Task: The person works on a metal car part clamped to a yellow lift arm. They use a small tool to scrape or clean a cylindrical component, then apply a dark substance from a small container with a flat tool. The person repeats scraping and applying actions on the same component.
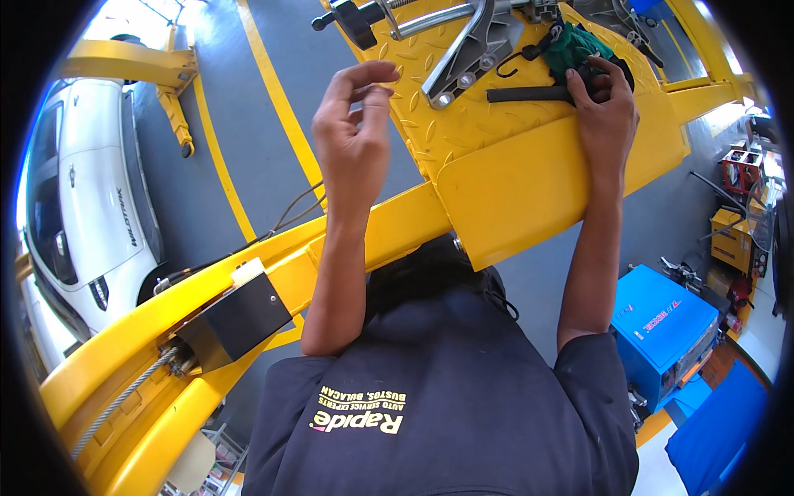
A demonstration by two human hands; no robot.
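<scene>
Apparently, the right grip (pixel 608 103) is curled against the inner end of a black tube (pixel 529 94), beside a green bundle (pixel 575 48); whether it is closed tightly on the tube or only lies over it, I cannot tell. The tube is on the yellow plate (pixel 467 136), its free end pointing left, just below the bracket (pixel 496 41). The raised tread probably helps stop loose pieces from sliding. A black hook (pixel 529 53) juts from the bundle toward the bracket, perhaps because it is attached there.

The left grip (pixel 356 107) is empty, its fingers loosely bent near the plate's left edge, presumably kept free while the right one is busy. Above it, the black knob (pixel 356 23) and silver bar (pixel 432 21) sit at the plate's far side, likely placed there to leave the near side uncluttered.
</scene>
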